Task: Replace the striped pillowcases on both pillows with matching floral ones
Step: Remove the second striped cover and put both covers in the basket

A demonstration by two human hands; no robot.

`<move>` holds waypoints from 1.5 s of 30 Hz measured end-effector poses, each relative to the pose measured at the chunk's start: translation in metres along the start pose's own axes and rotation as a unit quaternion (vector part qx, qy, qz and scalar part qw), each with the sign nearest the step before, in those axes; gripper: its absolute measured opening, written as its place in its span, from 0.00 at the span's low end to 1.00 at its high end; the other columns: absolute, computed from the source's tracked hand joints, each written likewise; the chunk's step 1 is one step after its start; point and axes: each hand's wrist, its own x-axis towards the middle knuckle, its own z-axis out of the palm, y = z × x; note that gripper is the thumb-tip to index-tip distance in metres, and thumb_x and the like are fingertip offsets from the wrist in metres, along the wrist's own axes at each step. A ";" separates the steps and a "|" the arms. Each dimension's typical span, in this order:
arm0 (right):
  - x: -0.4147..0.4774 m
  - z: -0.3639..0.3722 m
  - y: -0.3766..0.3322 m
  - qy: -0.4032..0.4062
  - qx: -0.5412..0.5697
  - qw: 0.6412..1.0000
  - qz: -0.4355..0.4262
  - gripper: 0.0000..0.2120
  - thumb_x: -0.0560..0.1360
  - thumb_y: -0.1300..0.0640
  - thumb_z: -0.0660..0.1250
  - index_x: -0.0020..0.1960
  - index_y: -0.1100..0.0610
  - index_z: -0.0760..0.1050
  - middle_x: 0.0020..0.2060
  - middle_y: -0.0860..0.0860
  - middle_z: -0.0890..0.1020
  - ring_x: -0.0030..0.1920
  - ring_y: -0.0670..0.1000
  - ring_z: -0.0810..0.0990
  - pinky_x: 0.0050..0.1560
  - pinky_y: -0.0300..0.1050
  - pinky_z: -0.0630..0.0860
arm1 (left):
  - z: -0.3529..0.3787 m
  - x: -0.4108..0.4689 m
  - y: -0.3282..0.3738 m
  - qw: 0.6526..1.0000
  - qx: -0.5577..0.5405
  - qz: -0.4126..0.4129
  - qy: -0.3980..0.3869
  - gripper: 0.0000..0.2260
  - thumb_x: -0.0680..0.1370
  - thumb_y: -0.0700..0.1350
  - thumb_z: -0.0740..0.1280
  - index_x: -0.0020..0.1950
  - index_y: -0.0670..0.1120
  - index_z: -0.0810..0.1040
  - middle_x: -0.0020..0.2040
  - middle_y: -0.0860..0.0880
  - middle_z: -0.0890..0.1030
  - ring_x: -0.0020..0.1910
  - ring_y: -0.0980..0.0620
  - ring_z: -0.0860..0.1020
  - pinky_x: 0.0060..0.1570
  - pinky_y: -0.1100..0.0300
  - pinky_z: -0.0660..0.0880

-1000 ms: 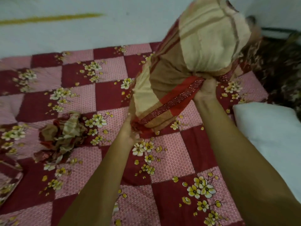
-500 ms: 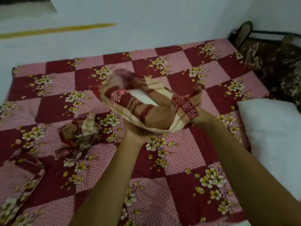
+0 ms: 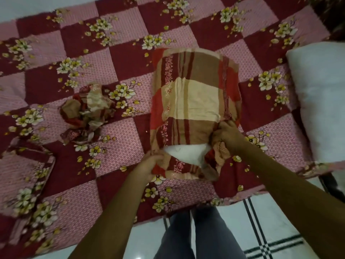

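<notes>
The striped pillowcase [image 3: 194,101] lies mid-bed, white pillow [image 3: 184,153] showing at its mouth. Left hand [image 3: 151,164] and right hand [image 3: 226,134] each clutch the opening's hem. Peeling evenly backward, probably alternating sides, should free the pillow without bunching.

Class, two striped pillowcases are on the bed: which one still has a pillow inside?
The striped pillowcase gripped by both hands, white pillow showing at its open end. The other lies crumpled, empty, to its left.
</notes>
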 end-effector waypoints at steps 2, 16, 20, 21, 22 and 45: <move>-0.006 -0.014 0.010 0.031 0.005 0.998 0.047 0.13 0.73 0.48 0.60 0.39 0.45 0.82 0.37 0.41 0.81 0.47 0.50 0.68 0.50 0.51 0.61 | 0.009 0.013 -0.018 0.999 0.024 0.001 0.043 0.18 0.75 0.29 0.63 0.61 0.45 0.76 0.48 0.45 0.82 0.44 0.47 0.81 0.40 0.55 0.79; -0.087 0.021 -0.016 -0.086 0.107 0.914 0.381 0.11 0.62 0.52 0.78 0.44 0.50 0.86 0.53 0.55 0.81 0.62 0.65 0.74 0.64 0.62 0.61 | 0.009 0.039 -0.048 0.850 0.483 0.182 0.107 0.17 0.76 0.41 0.66 0.64 0.42 0.73 0.54 0.42 0.81 0.55 0.40 0.79 0.53 0.52 0.75; -0.108 0.031 -0.052 0.079 0.267 0.808 0.519 0.12 0.67 0.58 0.65 0.46 0.58 0.85 0.40 0.59 0.81 0.44 0.62 0.78 0.45 0.52 0.74 | 0.016 0.026 -0.058 0.703 0.585 0.343 0.215 0.25 0.73 0.46 0.69 0.68 0.42 0.67 0.59 0.40 0.75 0.56 0.41 0.75 0.50 0.49 0.73; -0.099 0.025 -0.065 0.130 0.342 0.773 0.518 0.12 0.69 0.59 0.64 0.46 0.59 0.85 0.40 0.59 0.82 0.43 0.59 0.79 0.44 0.47 0.73 | 0.020 0.024 -0.062 0.657 0.610 0.392 0.207 0.24 0.73 0.45 0.68 0.67 0.42 0.69 0.60 0.42 0.75 0.57 0.42 0.74 0.51 0.48 0.73; -0.085 0.019 -0.077 0.163 0.416 0.732 0.514 0.10 0.71 0.61 0.66 0.48 0.61 0.84 0.42 0.58 0.83 0.43 0.55 0.79 0.44 0.43 0.73 | 0.023 0.024 -0.067 0.619 0.634 0.427 0.181 0.23 0.72 0.43 0.67 0.66 0.43 0.70 0.62 0.43 0.74 0.57 0.43 0.73 0.52 0.48 0.73; 0.003 -0.043 -0.079 0.281 0.716 0.058 0.636 0.33 0.65 0.56 0.79 0.66 0.62 0.70 0.52 0.54 0.79 0.42 0.52 0.79 0.31 0.42 0.77 | -0.022 0.053 -0.057 0.447 0.834 0.323 0.028 0.28 0.72 0.51 0.70 0.70 0.45 0.72 0.72 0.42 0.71 0.73 0.42 0.65 0.71 0.39 0.59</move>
